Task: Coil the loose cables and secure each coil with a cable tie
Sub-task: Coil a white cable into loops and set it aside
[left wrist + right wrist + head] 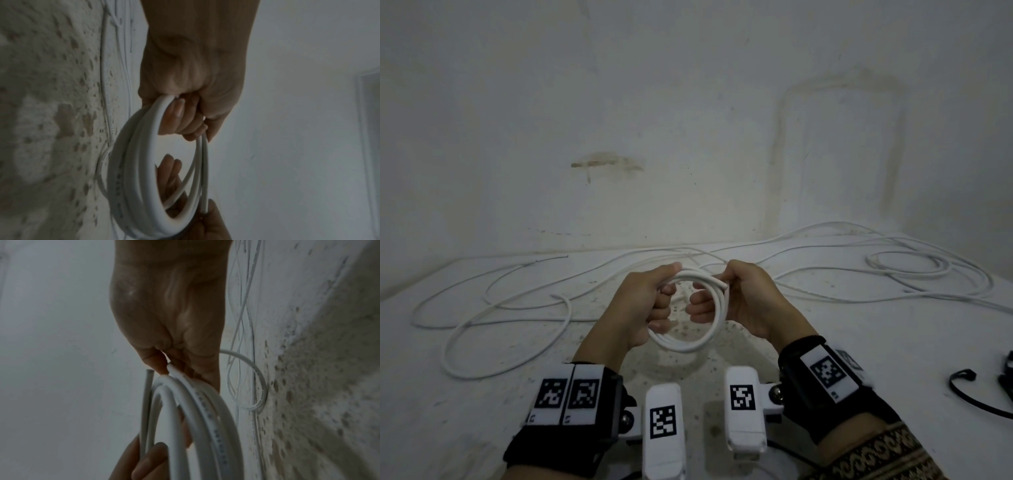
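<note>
Both hands grip a small round coil of thick white cable (697, 337), held just above the speckled white tabletop (482, 411): left hand (643, 305) curled on its left side, right hand (743, 301) on the right w/ the cut end. Loose thin white cables (722, 260) sprawl behind, toward the stained wall (688, 120).

A bare, shabby room: stained white wall (688, 120), speckled floor (482, 394) (cables strewn).
</note>
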A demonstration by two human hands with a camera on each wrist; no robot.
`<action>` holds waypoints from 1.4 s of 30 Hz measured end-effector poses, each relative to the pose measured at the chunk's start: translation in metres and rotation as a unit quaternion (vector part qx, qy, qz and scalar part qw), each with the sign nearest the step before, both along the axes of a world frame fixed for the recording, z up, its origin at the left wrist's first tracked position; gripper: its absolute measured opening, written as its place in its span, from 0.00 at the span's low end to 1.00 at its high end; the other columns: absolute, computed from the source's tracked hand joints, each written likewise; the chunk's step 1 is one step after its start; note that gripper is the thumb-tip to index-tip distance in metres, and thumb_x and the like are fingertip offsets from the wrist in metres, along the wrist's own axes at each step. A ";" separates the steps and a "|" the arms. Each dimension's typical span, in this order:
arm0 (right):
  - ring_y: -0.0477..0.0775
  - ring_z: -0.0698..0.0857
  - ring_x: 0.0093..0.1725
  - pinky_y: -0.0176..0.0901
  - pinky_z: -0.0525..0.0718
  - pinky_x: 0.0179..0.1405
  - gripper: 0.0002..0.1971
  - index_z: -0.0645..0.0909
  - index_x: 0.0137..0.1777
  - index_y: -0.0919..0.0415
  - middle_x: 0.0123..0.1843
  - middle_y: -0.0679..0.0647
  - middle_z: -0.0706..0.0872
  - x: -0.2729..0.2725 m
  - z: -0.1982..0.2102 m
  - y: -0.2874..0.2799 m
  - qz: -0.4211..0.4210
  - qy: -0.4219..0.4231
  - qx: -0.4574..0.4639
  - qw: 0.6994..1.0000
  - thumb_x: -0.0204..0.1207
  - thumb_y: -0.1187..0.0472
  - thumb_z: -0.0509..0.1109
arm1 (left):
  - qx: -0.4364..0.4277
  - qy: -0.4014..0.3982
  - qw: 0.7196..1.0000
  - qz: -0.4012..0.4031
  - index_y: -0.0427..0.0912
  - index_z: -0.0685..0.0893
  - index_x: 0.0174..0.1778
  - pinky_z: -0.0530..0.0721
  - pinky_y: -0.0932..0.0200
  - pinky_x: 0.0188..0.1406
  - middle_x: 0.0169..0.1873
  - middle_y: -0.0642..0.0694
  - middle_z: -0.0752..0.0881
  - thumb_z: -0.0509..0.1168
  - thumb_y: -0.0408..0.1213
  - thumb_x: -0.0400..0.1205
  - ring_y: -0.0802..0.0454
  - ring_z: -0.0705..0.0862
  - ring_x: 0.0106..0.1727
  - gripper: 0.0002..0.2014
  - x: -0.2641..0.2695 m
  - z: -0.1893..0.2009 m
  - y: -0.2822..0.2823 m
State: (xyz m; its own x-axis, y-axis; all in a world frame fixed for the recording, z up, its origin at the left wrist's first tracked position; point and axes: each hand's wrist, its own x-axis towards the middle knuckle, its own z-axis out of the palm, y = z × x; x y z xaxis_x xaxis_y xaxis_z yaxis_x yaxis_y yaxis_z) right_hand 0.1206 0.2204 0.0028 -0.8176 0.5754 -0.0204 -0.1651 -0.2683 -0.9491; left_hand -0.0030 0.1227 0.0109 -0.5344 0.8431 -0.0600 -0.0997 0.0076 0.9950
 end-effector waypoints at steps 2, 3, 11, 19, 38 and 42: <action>0.63 0.84 0.29 0.48 0.86 0.32 0.19 0.81 0.47 0.79 0.34 0.70 0.85 0.000 0.001 0.001 -0.008 -0.037 0.032 0.999 0.73 0.66 0.52 | -0.005 0.029 1.000 0.011 0.40 0.67 0.25 0.55 0.69 0.15 0.14 0.51 0.59 0.64 0.43 0.82 0.56 0.54 0.13 0.21 0.003 -0.001 0.001; 0.60 0.82 0.26 0.45 0.83 0.29 0.19 0.81 0.46 0.78 0.32 0.68 0.84 -0.001 0.001 0.000 -0.015 -0.058 0.056 0.997 0.74 0.65 0.52 | -0.008 0.041 0.999 0.014 0.40 0.67 0.25 0.56 0.69 0.15 0.14 0.51 0.59 0.64 0.43 0.82 0.56 0.54 0.13 0.22 0.003 -0.002 0.002; 0.49 0.62 0.19 0.37 0.67 0.19 0.06 0.72 0.33 0.63 0.21 0.51 0.64 -0.010 -0.004 -0.011 -0.133 -0.138 0.248 0.950 0.68 0.68 0.66 | -0.017 0.122 0.992 -0.013 0.39 0.69 0.26 0.63 0.64 0.16 0.14 0.52 0.62 0.61 0.45 0.85 0.55 0.58 0.15 0.22 0.015 -0.003 0.006; 0.43 0.65 0.12 0.30 0.62 0.14 0.15 0.69 0.19 0.62 0.09 0.45 0.68 -0.003 0.005 -0.010 -0.054 -0.226 0.420 0.877 0.63 0.74 0.65 | 0.024 0.337 0.941 0.026 0.56 0.75 0.52 0.76 0.65 0.63 0.63 0.48 0.76 0.60 0.31 0.80 0.51 0.78 0.60 0.13 0.006 -0.007 0.006; 0.51 0.61 0.21 0.46 0.61 0.27 0.05 0.72 0.17 0.58 0.15 0.44 0.62 0.025 0.021 0.018 -0.377 0.015 0.299 0.876 0.50 0.64 0.64 | 0.123 0.409 0.903 0.042 0.39 0.83 0.27 0.64 0.70 0.20 0.12 0.56 0.70 0.68 0.33 0.80 0.62 0.66 0.17 0.14 -0.025 -0.011 -0.006; 0.51 0.58 0.22 0.47 0.62 0.28 0.10 0.70 0.23 0.63 0.16 0.44 0.59 0.012 0.010 0.016 -0.390 -0.002 0.258 0.884 0.61 0.72 0.64 | 0.059 0.334 0.940 -0.035 0.56 0.82 0.61 0.74 0.64 0.20 0.26 0.50 0.83 0.63 0.34 0.84 0.56 0.74 0.21 0.14 -0.015 -0.020 0.003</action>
State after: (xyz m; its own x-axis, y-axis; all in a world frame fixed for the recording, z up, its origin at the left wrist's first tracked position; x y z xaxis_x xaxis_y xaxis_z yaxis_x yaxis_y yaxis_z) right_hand 0.1330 0.2360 0.0125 -0.1685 0.8976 0.4073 -0.1049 0.3945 -0.9129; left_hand -0.0176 0.1256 -0.0089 -0.3623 0.8572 0.3661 0.5444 -0.1242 0.8296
